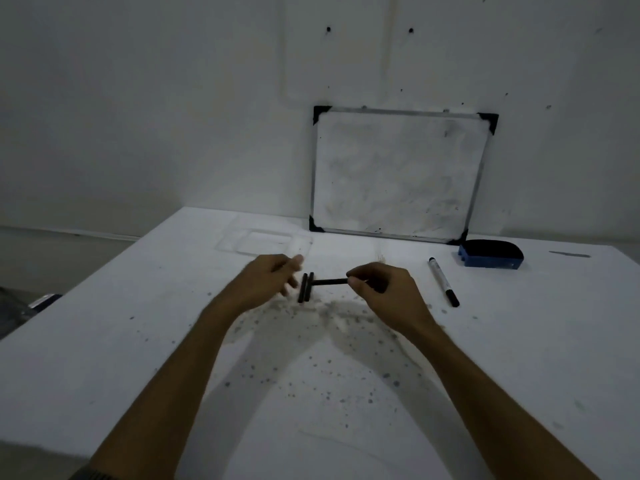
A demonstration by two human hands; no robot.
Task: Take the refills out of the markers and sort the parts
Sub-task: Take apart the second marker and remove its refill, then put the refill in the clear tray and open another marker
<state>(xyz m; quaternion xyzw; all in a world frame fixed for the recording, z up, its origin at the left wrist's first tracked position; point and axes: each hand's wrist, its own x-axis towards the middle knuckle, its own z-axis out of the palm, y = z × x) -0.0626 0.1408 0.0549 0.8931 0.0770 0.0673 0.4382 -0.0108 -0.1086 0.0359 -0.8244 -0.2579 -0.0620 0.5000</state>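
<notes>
Head view: we pinch a third refill (330, 281) in our right fingers (355, 282) beside two sorted refills (305, 287), left hand (268, 282) loosely open and empty, one marker (444, 282) right of them untouched.

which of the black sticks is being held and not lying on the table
The horizontal black stick, pinched at its right end by the right hand. The two upright-looking sticks lie side by side on the table beside the left hand.

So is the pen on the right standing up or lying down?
Lying down. The pen lies flat on the table, beside the blue eraser, with neither hand touching it.
</notes>
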